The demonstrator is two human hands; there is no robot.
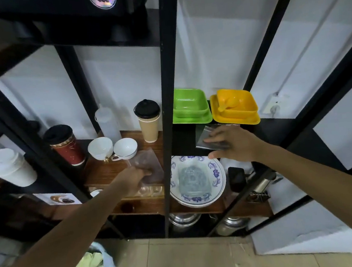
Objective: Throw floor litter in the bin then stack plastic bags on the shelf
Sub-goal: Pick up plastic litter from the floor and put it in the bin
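Setting: black-framed shelf (167, 75) against a white wall; wooden board on its left half, black board on its right half.
Left hand (132, 176): at the front edge of the wooden board, grip closed on a clear plastic bag (147, 163) lying limp over that board.
Right hand (232, 143): palm down, fingers spread flat on a small stack of grey plastic bags (213, 136) near the front edge of the black board, just in front of the yellow dish (235, 107); pressing, not pinching.
Neighbours: two white cups (113, 147) just behind the clear bag; blue-patterned plate (195, 180) one level lower.
Floor: bag of litter (90, 266) at the lower left.
Handling (judged): very light, soft, slippery film; likely to slide or fold. Best pinched at an edge or corner, laid flat on the stack, then pressed down.
Risk (judged): knocking the cups.
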